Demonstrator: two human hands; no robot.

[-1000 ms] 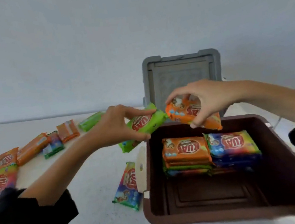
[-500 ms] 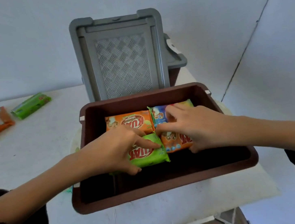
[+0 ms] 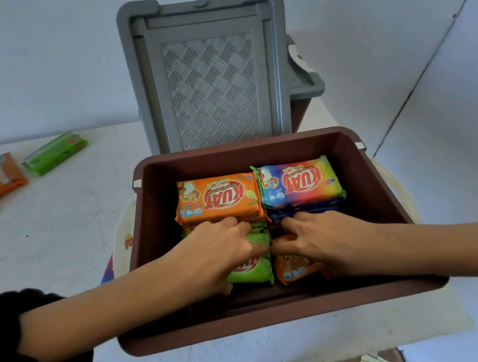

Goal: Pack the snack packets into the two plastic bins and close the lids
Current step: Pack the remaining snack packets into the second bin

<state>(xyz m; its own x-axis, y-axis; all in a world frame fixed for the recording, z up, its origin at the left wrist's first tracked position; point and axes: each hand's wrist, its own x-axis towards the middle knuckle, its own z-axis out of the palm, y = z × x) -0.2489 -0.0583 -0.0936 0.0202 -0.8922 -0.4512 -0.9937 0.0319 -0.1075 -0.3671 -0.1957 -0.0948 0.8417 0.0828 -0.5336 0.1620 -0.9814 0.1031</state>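
Left hand (image 3: 220,254) grips green packet (image 3: 254,271), right hand (image 3: 328,238) orange packet (image 3: 293,269), in bin (image 3: 281,319).

The bin (image 3: 281,316) is open from above. Its lid (image 3: 213,92) stands upright behind the far wall and bars any reach from the back. An orange stack (image 3: 218,199) and a rainbow stack (image 3: 299,183) fill the far half. The left grip (image 3: 220,251) on a green packet (image 3: 253,267) and the right grip (image 3: 325,239) on an orange packet (image 3: 294,268) take up the middle. A bare strip of floor runs along the near wall. Left of the bin the surface (image 3: 55,237) lies free up to the loose packets (image 3: 0,176).
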